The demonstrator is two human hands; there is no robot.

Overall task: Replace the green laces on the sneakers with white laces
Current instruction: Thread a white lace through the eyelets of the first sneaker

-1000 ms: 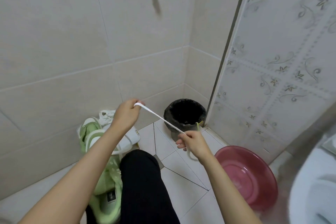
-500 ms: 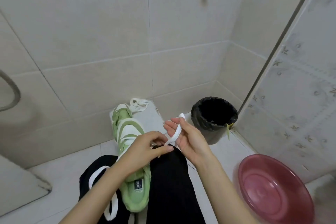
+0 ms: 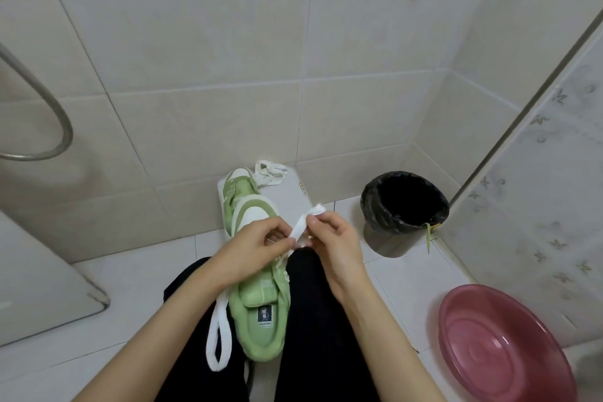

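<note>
The white lace (image 3: 300, 229), stretched taut a second ago, is now doubled between the left hand (image 3: 251, 250) and right hand (image 3: 334, 238), both pinching it close together over the green sneaker (image 3: 261, 313) between the black trouser legs (image 3: 319, 320) at 6 o'clock, so threading the eyelets looks imminent.

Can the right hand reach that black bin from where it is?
Probably yes. The black bin stands just past the right hand with only bare floor between, though its fingers are busy pinching the white lace with the left hand.
</note>
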